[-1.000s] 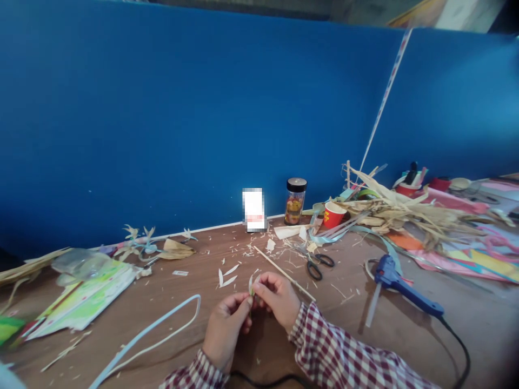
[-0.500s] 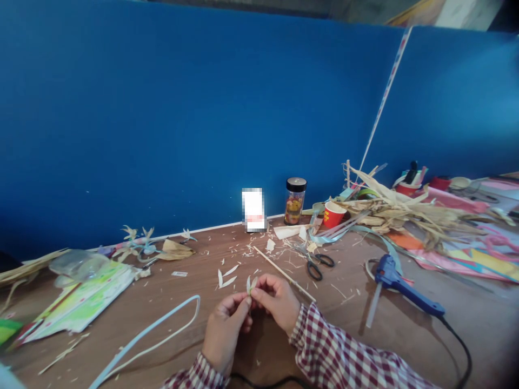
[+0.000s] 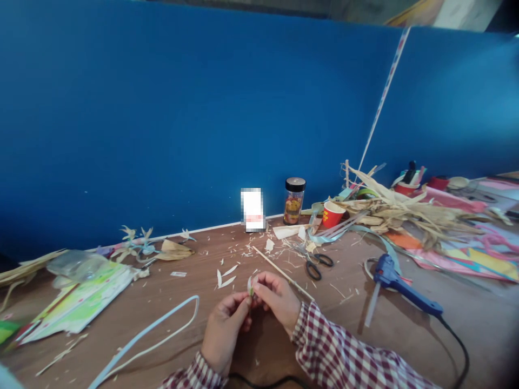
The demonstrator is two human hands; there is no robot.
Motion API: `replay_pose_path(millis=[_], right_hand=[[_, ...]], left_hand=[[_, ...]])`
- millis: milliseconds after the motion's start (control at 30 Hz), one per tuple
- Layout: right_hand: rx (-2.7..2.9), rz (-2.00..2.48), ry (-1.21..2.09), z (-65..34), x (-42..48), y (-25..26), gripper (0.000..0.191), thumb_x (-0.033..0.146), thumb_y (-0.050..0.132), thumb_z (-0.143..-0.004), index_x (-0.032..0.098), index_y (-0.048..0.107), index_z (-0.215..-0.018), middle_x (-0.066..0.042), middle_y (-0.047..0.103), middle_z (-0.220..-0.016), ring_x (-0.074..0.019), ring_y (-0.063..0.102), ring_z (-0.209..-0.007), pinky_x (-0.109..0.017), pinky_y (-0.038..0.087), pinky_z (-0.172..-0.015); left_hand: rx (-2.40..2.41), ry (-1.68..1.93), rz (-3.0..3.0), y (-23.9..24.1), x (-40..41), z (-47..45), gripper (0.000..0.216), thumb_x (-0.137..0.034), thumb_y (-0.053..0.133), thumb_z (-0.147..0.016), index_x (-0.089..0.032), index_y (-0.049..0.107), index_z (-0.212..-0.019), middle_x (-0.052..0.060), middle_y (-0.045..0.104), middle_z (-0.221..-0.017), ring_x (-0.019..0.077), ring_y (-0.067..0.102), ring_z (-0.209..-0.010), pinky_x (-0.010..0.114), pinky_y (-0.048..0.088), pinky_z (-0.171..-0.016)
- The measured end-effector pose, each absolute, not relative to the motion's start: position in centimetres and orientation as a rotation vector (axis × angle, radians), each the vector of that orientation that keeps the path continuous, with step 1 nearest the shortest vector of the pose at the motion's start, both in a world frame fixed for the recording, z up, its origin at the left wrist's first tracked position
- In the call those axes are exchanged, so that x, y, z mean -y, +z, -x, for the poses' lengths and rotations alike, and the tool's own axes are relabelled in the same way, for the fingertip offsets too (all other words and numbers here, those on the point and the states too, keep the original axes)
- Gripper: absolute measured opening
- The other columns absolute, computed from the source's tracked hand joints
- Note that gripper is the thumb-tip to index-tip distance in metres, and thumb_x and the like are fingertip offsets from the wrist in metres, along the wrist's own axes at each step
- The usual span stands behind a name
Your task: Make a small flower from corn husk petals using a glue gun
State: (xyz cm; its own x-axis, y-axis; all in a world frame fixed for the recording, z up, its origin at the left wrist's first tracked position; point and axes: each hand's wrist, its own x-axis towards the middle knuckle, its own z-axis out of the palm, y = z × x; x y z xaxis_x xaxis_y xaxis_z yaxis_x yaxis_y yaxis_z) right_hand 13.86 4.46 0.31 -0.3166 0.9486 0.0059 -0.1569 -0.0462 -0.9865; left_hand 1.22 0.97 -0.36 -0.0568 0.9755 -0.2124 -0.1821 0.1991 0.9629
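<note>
From where I stand, both hands are close together over the brown table (image 3: pixel 162 286), fingertips nearly meeting. The left hand (image 3: pixel 225 327) pinches the lower end of a small pale petal-shaped piece (image 3: pixel 250 284) between thumb and finger; the right hand (image 3: pixel 276 298) has its thumb and fingers at that same piece, beside a touch of green near its base. It stands roughly upright, mostly hidden by the fingers. Checked sleeves (image 3: pixel 332 335) cover both wrists.

Just beyond the hands lie three loose pale slivers (image 3: pixel 226 282), and a thin stick (image 3: pixel 284 273) slants past the right hand. Scissors (image 3: pixel 310 261) with black handles rest farther out among scattered scraps. A bent light-blue strip (image 3: pixel 150 328) lies to the left; a blue glue gun (image 3: pixel 388 273) lies well to the right.

Toward the blue partition (image 3: pixel 203 108) stand a black-lidded jar (image 3: pixel 293 208) and a red paper cup (image 3: pixel 332 216), next to a heap of dry, husk-like leaves (image 3: pixel 395 208). A green-patterned sheet (image 3: pixel 87 302) lies at far left.
</note>
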Motion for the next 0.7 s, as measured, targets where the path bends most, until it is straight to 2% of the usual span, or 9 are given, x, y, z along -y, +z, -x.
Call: replay_pose_path(millis=[133,400,500,600,700], right_hand=[[1.301,0.877,1.49,-14.03,-4.59,0.3,0.019,0.033,0.059,-0.073,0.015,0.055,-0.078,0.003,0.051,-0.064,-0.0057,0.044,-0.053,-0.017,0.034,-0.048],[1.419,0.967,1.373,-14.48,-4.96,-0.08,0.019,0.033,0.056,-0.076,0.015,0.058,-0.074,0.002,0.054,-0.061,-0.0071,0.044,-0.054,-0.019,0.036,-0.051],[1.379,0.955,1.407,-14.38,-4.88,0.05,0.02,0.033,0.057,-0.075,0.015,0.058,-0.084,0.001,0.055,-0.065,-0.0076,0.046,-0.055,-0.019,0.036,-0.049],[1.331,0.938,1.474,-14.13,-4.64,0.08,0.025,0.033,0.057,-0.074,0.015,0.054,-0.091,0.0,0.055,-0.07,-0.0079,0.047,-0.056,-0.017,0.036,-0.046],[1.384,0.962,1.441,-13.78,-4.24,0.02,0.02,0.03,0.059,-0.073,0.015,0.053,-0.083,0.002,0.053,-0.066,-0.0074,0.046,-0.055,-0.018,0.036,-0.048]], left_hand=[[-1.24,1.153,-0.957,-0.36,-0.87,-1.33,0.022,-0.035,0.063,-0.066,-0.013,0.062,-0.071,-0.003,0.057,-0.055,0.0045,0.045,-0.041,0.015,0.034,-0.039],[-1.276,1.086,-1.014,-0.53,-1.0,-1.26,0.024,-0.036,0.063,-0.066,-0.013,0.061,-0.072,-0.001,0.057,-0.056,0.0055,0.043,-0.039,0.017,0.034,-0.037],[-1.264,1.145,-0.979,-0.39,-1.06,-1.36,0.025,-0.036,0.063,-0.066,-0.013,0.061,-0.074,-0.002,0.056,-0.054,0.0058,0.044,-0.04,0.017,0.034,-0.038],[-1.254,1.259,-0.875,-0.12,-1.1,-1.37,0.026,-0.036,0.064,-0.065,-0.014,0.061,-0.078,-0.006,0.05,-0.047,0.0049,0.04,-0.038,0.016,0.031,-0.037],[-1.248,1.321,-0.762,0.2,-1.1,-1.21,0.027,-0.036,0.066,-0.062,-0.014,0.062,-0.079,-0.009,0.042,-0.04,0.0034,0.033,-0.037,0.015,0.025,-0.036]])
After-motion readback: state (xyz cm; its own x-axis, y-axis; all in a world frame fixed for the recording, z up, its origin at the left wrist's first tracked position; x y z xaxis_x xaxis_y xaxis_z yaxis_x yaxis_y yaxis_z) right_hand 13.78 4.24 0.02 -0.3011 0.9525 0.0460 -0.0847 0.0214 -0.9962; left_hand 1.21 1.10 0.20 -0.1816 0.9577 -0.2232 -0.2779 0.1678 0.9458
